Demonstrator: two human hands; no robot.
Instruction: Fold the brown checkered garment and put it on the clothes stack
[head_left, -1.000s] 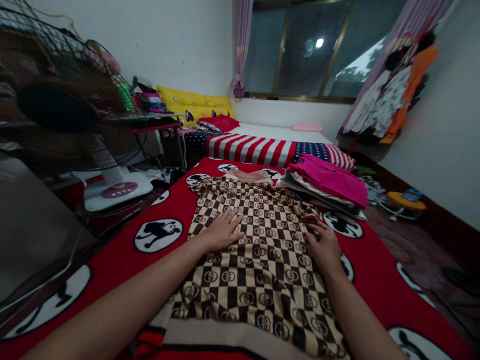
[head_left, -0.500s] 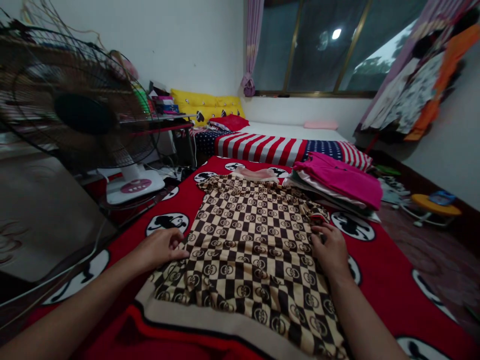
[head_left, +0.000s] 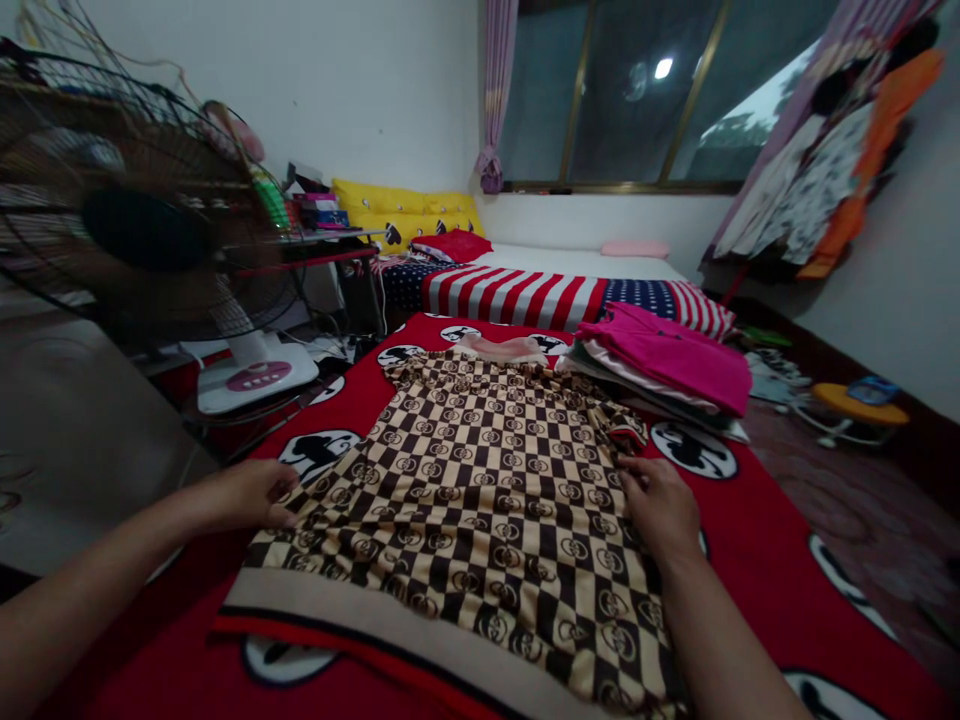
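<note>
The brown-and-beige checkered short-sleeved shirt [head_left: 487,480] lies spread between the two hands' fingers, its side edge pinched by the thumb and curled fingers of the left hand [head_left: 251,495], whose forearm slants in from the lower left. The right hand [head_left: 666,512] angles inward, bent fingertips at the opposite edge, though whether they grip cloth I cannot tell; beyond them sits a folded clothes stack [head_left: 667,360], all on a red bedspread [head_left: 757,580].
</note>
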